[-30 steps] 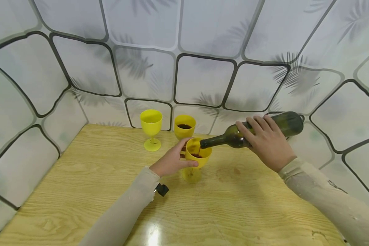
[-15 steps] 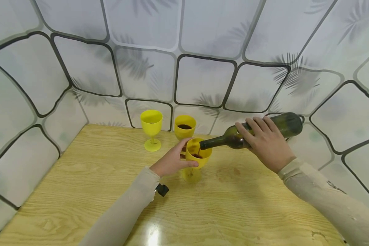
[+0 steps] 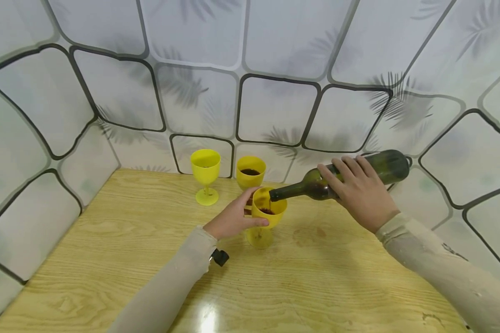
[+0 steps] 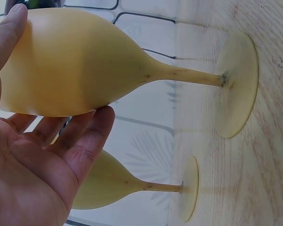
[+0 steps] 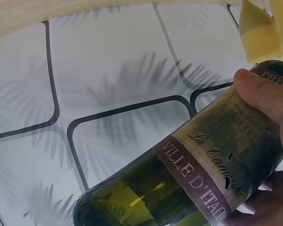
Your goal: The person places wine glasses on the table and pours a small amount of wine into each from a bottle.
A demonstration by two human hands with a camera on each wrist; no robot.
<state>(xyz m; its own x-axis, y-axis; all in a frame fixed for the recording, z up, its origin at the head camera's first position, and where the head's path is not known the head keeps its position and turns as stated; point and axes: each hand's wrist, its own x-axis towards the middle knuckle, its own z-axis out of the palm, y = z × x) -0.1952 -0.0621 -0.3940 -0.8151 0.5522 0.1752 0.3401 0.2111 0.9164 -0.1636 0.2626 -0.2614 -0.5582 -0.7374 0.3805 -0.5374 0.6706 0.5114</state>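
My left hand (image 3: pixel 235 217) grips the bowl of a yellow wine goblet (image 4: pixel 75 61), thumb on one side and fingers on the other. Its foot stands on the wooden table. In the head view my right hand (image 3: pixel 358 189) holds a dark green wine bottle (image 3: pixel 388 166) round its body, tilted neck-down to the left. The bottle's mouth is at the goblet's rim, and a thin dark stream runs from it into dark liquid in the bowl. The right wrist view shows the bottle's label (image 5: pixel 217 155) under my thumb.
Behind the held goblet stands a second yellow goblet (image 3: pixel 251 166) with dark liquid in it. A third yellow goblet (image 3: pixel 206 169) is left of that one. The wooden table (image 3: pixel 129 231) meets a patterned wall (image 3: pixel 200 97) at the back.
Dark liquid keeps running from the bottle into the held goblet. The bottle's base has risen very slightly in the last half second. My left hand and the goblets stay in place.
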